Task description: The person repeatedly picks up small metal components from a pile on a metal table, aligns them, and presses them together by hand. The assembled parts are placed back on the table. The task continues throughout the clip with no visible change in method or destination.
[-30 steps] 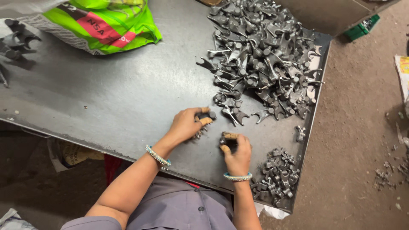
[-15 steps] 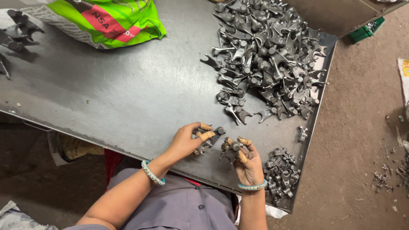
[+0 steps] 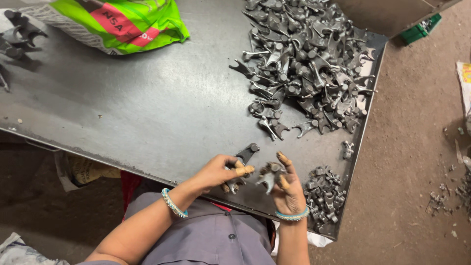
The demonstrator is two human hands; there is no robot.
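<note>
Item: our left hand point(image 3: 216, 172), at about 6 o'clock on the table point(image 3: 147, 113), close to its near edge. Its fingers point(image 3: 241, 170) are clenched around a dark forked metal part point(image 3: 244, 156), whose round end pokes out toward 12 o'clock. A beaded bangle sits on the wrist.

Item: our right hand point(image 3: 288, 189), just beside the left, toward 3 o'clock of it. Its fingers point(image 3: 283, 159), stained yellowish at the tips, are grasping a small grey forked part point(image 3: 269, 175), lifted a little above the table. A matching bangle is on this wrist.

Item: large heap of grey forked parts point(image 3: 306, 59), at 1 o'clock on the table, spreading up to the far right corner. A few loose pieces lie at its near fringe.

Item: small heap of parts point(image 3: 324, 194), at 3 o'clock of our right hand, just beside it, at the near right corner of the table. One single part point(image 3: 348, 149) lies between the two heaps, near the right edge.

Item: green and pink plastic sack point(image 3: 122, 22), at 11 o'clock on the table, well apart from our hands.

Item: several dark parts point(image 3: 19, 34) at the far left edge, 10 o'clock.

Item: earth floor point(image 3: 417, 147) on the right, with scattered metal bits at 3 o'clock.
</note>
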